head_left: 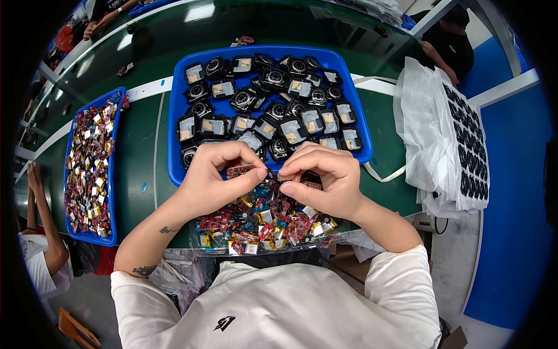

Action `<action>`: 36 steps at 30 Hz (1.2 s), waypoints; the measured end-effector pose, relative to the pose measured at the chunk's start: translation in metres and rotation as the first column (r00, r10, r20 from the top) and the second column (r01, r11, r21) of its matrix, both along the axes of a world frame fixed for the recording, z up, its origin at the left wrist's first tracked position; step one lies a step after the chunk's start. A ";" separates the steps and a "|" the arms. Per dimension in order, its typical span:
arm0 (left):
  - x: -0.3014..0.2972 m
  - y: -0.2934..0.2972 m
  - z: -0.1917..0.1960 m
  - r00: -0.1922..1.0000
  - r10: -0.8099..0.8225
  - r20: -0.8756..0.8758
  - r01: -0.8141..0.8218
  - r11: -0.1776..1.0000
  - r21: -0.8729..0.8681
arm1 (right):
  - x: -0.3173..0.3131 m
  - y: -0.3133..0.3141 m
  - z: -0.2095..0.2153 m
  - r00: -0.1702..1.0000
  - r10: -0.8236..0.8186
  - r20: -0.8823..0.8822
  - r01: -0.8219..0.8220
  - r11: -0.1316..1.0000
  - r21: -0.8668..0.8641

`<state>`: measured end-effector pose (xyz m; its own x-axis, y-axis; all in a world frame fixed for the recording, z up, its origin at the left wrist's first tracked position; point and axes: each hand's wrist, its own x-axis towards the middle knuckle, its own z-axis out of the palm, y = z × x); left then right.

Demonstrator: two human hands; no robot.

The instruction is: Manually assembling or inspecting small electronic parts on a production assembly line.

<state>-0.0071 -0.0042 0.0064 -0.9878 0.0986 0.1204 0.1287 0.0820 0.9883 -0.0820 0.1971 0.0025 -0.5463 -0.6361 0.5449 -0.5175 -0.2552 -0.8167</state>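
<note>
My left hand (216,177) is closed, its thumb and fingers pinching a small red circuit board (238,170). My right hand (330,179) is closed too, fingertips almost meeting those of the left around something small and dark. Part of another red piece shows under the right fingers; whether they grip it is unclear. Below both hands lies a pile of red circuit boards with silver-and-yellow battery cells (264,227) in a clear tray (276,252). Just beyond them, a blue tray (359,107) holds many black watch-like cases (273,77), some showing a round back, others a pale inside.
At the left stands a long blue tray (119,134) full of similar boards and cells. White wrapping sheets (427,134) with rows of black parts (468,145) lie at the right. Other people sit at far left, far side and upper right (450,43). A white strap (383,174) crosses the green bench.
</note>
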 end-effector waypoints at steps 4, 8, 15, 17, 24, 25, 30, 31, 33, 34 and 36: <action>0.000 -0.001 0.001 0.999 -0.016 -0.030 0.015 0.999 -0.048 | 0.000 0.000 -0.001 0.996 -0.072 -0.059 0.077 0.994 0.077; 0.001 0.000 0.003 0.999 -0.012 -0.049 0.007 0.995 -0.098 | 0.001 0.000 0.000 0.998 -0.062 -0.020 0.064 0.992 0.108; 0.000 0.000 -0.002 0.999 0.012 -0.049 -0.018 0.991 -0.130 | 0.003 0.000 -0.002 0.997 -0.079 -0.005 0.079 0.992 0.095; 0.000 0.001 0.001 0.999 -0.001 -0.041 -0.004 0.992 -0.122 | 0.003 0.001 -0.003 0.996 -0.085 0.001 0.084 0.991 0.100; -0.003 -0.002 0.004 0.978 -0.142 -0.150 0.107 0.970 -0.220 | 0.004 0.000 0.000 0.996 -0.085 -0.035 0.090 0.983 0.161; -0.003 -0.004 0.003 0.978 -0.143 -0.151 0.108 0.969 -0.220 | 0.004 0.000 0.001 0.995 -0.095 -0.027 0.099 0.979 0.179; -0.002 -0.010 0.002 0.984 -0.099 -0.145 0.120 0.983 0.139 | -0.005 -0.003 -0.005 0.938 -0.106 -0.331 0.145 0.985 0.094; -0.002 -0.011 0.001 0.989 -0.099 -0.114 0.119 0.975 0.190 | -0.005 -0.002 -0.005 0.903 -0.110 -0.414 0.164 0.982 0.095; -0.002 -0.011 0.000 0.989 -0.104 -0.104 0.122 0.975 0.186 | -0.005 0.001 0.001 0.878 -0.057 -0.475 0.165 0.968 0.188; -0.002 -0.011 0.001 0.990 -0.108 -0.092 0.123 0.976 0.178 | -0.004 -0.003 0.003 0.852 -0.102 -0.513 0.211 0.965 0.157; -0.001 -0.009 0.003 0.992 -0.091 -0.085 0.106 0.976 0.190 | -0.008 0.000 0.003 0.806 -0.110 -0.582 0.220 0.968 0.121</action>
